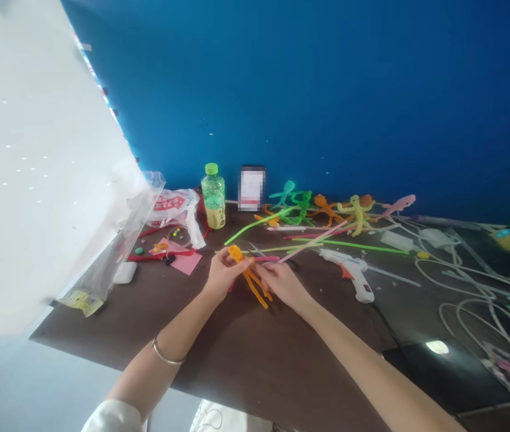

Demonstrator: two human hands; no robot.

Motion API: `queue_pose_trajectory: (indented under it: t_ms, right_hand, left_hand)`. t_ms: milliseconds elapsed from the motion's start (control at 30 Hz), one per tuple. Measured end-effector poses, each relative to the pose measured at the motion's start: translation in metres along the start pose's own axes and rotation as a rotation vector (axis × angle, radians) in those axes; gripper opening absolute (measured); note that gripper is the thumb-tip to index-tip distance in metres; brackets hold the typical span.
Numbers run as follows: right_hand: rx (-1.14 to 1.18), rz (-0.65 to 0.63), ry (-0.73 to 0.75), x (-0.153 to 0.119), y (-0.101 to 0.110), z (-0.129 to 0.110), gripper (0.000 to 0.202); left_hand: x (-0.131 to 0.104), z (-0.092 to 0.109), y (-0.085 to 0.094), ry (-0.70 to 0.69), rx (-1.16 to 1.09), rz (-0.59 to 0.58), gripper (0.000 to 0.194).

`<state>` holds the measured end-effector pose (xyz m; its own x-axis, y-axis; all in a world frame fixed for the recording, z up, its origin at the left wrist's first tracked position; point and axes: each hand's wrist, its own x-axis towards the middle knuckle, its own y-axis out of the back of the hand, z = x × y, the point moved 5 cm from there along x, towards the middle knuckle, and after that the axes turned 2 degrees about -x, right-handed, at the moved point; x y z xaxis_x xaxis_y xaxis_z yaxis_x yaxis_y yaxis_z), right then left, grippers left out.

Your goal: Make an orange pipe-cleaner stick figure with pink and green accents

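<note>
An orange pipe-cleaner figure with a coiled, rounded head and long loose legs is held above the dark table. My left hand pinches it just below the head, thumb across its upper body. On the figure's right side, my right hand has its fingers closed at an orange strand; the fingertips partly hide what they grip. A pink pipe cleaner shows between the two hands, and part of it is covered. Scissors lie just behind the hands, mostly hidden.
A white glue gun lies right of my hands, near white cables and a dark tablet. Behind stand a green-capped bottle, a phone and several pipe-cleaner figures. Pink paper and a white case lie left.
</note>
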<state>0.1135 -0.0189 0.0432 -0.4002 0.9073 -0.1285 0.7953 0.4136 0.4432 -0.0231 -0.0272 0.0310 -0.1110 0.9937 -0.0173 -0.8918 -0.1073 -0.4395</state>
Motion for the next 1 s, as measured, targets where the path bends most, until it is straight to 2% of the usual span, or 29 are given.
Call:
queue_pose_trajectory:
  t_ms: [100,200,300,367,433,533,633,700,767,867,1000]
  right_hand:
    - [-0.375,0.054,0.219,-0.013,0.004,-0.02,0.026]
    - [-0.728,0.14,0.373,-0.023,0.011,-0.038,0.025]
    - [-0.867,0.222,0.474,-0.023,0.019,-0.051,0.029]
    - [-0.828,0.265,0.492,-0.016,0.028,-0.056,0.027]
    - [-0.702,0.275,0.449,-0.006,0.038,-0.055,0.023]
    - [-0.407,0.182,0.327,0.011,0.046,-0.045,0.021]
    - [-0.128,0.036,0.154,0.019,0.039,-0.026,0.027]
    - [-0.002,-0.024,0.032,0.019,0.028,-0.011,0.031]
    - [0.071,-0.051,-0.028,0.015,0.018,-0.002,0.032]
    - [-0.011,-0.058,0.018,0.006,0.009,-0.004,0.034]
    - [-0.348,0.006,0.176,-0.009,0.013,-0.024,0.028]
  left_hand:
    - [0.001,0.001,0.005,-0.036,0.029,0.09,0.029]
    - [0.001,-0.001,0.007,-0.044,0.073,0.112,0.03]
    - [0.001,-0.001,0.006,-0.041,0.113,0.081,0.03]
    - [0.001,-0.001,0.004,-0.025,0.125,0.035,0.03]
    - [0.001,-0.001,0.001,0.009,0.115,-0.037,0.03]
    - [-0.001,-0.001,-0.003,0.065,0.053,-0.136,0.03]
    - [-0.001,-0.002,-0.003,0.081,-0.04,-0.15,0.028]
    - [0.0,-0.002,-0.002,0.066,-0.068,-0.119,0.027]
    - [0.001,-0.002,0.0,0.033,-0.064,-0.064,0.027]
    - [0.002,0.001,0.005,-0.028,-0.036,0.032,0.027]
    - [0.001,0.002,0.008,-0.064,0.035,0.119,0.029]
